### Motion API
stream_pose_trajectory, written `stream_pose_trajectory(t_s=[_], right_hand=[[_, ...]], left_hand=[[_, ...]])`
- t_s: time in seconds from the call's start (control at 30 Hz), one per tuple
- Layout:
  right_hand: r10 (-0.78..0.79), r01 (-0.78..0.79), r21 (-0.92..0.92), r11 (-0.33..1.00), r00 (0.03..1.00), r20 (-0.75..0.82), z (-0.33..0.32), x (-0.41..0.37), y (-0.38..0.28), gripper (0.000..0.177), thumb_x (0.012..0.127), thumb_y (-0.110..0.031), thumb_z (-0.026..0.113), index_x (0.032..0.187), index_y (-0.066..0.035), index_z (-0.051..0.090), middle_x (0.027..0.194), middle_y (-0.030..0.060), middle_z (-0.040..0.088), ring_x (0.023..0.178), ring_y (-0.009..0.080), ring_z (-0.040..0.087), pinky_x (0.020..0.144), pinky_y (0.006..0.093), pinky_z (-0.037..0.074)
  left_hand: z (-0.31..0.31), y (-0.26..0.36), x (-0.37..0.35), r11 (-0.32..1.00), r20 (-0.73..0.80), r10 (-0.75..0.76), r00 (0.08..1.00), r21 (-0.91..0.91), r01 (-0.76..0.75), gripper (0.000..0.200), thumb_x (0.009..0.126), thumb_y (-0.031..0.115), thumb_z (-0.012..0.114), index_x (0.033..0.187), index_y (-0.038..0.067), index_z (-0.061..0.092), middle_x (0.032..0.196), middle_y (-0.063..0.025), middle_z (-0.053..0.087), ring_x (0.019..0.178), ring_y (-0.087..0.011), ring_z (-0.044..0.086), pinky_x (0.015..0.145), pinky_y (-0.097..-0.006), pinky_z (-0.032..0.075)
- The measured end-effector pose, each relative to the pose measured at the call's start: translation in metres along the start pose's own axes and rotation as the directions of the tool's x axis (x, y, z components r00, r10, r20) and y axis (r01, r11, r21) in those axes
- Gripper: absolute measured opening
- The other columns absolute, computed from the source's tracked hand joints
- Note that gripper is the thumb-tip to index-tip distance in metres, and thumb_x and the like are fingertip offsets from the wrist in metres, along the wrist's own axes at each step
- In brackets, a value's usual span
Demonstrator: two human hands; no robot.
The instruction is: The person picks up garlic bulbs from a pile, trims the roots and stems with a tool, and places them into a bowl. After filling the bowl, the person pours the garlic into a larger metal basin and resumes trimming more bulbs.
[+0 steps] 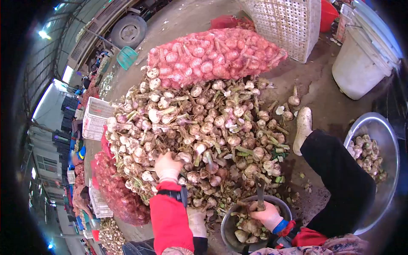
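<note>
My left hand, at the end of a red sleeve, reaches into a large heap of garlic bulbs with stems and roots on. Its fingertips are down among the bulbs and partly hidden, right beside a pale garlic bulb; I cannot tell whether they grip one. My right hand is closed around a knife, its flat blade pointing up and away from me. That hand is over a metal bowl holding trimmed garlic bulbs.
A full red mesh sack lies behind the heap, another mesh sack on the left. At right are a large metal basin with garlic and a pale bucket. Crates and a wheeled vehicle stand farther off.
</note>
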State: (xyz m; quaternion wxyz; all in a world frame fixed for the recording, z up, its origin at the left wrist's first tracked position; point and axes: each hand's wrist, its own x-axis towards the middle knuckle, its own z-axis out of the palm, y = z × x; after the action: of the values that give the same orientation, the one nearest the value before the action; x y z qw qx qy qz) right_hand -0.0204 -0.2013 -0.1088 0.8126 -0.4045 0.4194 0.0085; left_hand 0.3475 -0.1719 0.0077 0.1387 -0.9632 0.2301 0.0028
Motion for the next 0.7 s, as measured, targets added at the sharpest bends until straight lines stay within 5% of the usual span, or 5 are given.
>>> stream_pose_trajectory(t_s=[0.27,0.3,0.4,0.53,0.7], right_hand=[[-0.189,0.188,0.017,0.982,0.982,0.023,-0.002,0.009,0.034,0.028,0.070,-0.005,0.072,0.098,-0.005,0.065,0.089,0.0016,0.067,0.082,0.0142,0.061,0.078,0.0295,0.049],[-0.179,0.177,0.036,0.983,0.983,0.048,-0.002,0.003,0.029,0.029,0.070,-0.003,0.071,0.098,-0.005,0.065,0.089,0.0015,0.067,0.082,0.0145,0.061,0.078,0.0297,0.049],[-0.131,0.128,0.054,0.990,0.990,0.058,-0.003,0.002,0.028,0.032,0.068,0.002,0.071,0.098,-0.005,0.064,0.090,0.0015,0.066,0.082,0.0143,0.060,0.077,0.0296,0.049],[-0.139,0.128,0.109,0.986,0.986,0.097,-0.006,0.011,0.044,0.032,0.069,0.000,0.071,0.099,-0.005,0.064,0.090,0.0009,0.066,0.083,0.0141,0.060,0.078,0.0292,0.048],[-0.203,0.210,-0.102,0.972,0.977,0.071,-0.008,-0.003,0.038,0.035,0.070,-0.004,0.072,0.104,-0.005,0.064,0.090,0.0006,0.065,0.083,0.0146,0.059,0.078,0.0288,0.047]], left_hand=[[-0.074,-0.126,-0.236,0.655,-0.295,-0.210,0.932,-0.750,-0.090,0.029,0.072,-0.006,0.064,0.100,-0.004,0.060,0.096,-0.0100,0.065,0.085,-0.0166,0.062,0.077,-0.0271,0.051],[-0.070,-0.161,-0.276,0.351,-0.129,-0.402,0.907,-0.936,0.022,0.042,0.073,-0.008,0.064,0.114,-0.005,0.055,0.098,-0.0096,0.065,0.088,-0.0158,0.062,0.079,-0.0265,0.051],[-0.041,-0.248,-0.405,0.378,-0.187,-0.671,0.717,-0.919,0.114,0.052,0.079,-0.003,0.061,0.129,-0.005,0.047,0.104,-0.0084,0.064,0.092,-0.0141,0.059,0.084,-0.0262,0.048],[0.033,-0.261,-0.531,0.287,-0.145,-0.957,0.251,-0.353,0.890,0.029,0.078,0.015,0.064,0.098,-0.006,0.063,0.090,-0.0152,0.066,0.080,-0.0217,0.061,0.077,-0.0348,0.046],[0.075,-0.253,-0.586,0.346,0.150,-0.894,0.423,-0.370,0.862,0.035,0.084,0.034,0.057,0.097,0.004,0.069,0.090,-0.0174,0.069,0.091,-0.0290,0.064,0.082,-0.0416,0.048]])
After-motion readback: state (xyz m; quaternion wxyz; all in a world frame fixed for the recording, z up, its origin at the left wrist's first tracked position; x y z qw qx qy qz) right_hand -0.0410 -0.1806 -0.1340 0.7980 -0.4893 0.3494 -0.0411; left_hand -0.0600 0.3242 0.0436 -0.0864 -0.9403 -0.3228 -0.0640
